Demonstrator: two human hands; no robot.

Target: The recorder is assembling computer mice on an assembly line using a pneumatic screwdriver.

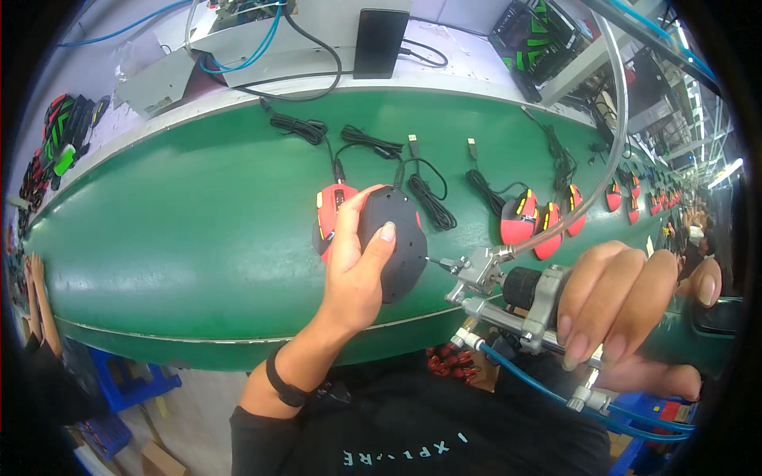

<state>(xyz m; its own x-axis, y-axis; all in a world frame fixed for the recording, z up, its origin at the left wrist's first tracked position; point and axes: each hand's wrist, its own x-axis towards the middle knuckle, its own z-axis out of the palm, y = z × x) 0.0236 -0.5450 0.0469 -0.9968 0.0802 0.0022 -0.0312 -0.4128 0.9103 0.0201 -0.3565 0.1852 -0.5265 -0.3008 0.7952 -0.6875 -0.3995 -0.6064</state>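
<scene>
My left hand (349,278) grips a computer mouse (403,258), its black underside turned up and my thumb pressed on it. A little red shows at the mouse's side. Beside it, partly behind my fingers, a red and black mouse (325,210) with yellow buttons lies on the green belt. My right hand (623,301) is wrapped round a metal dispensing valve (524,287) with a black knob. The valve's thin needle points left at the held mouse's right edge; whether it touches I cannot tell.
On the green conveyor belt (182,230) lie several red mice (520,214) with coiled black cables (432,208). A clear hose (617,103) and a blue hose (516,377) run to the valve. A dark-screened device (381,44) stands on the back ledge. Another person's hands (36,278) are far left.
</scene>
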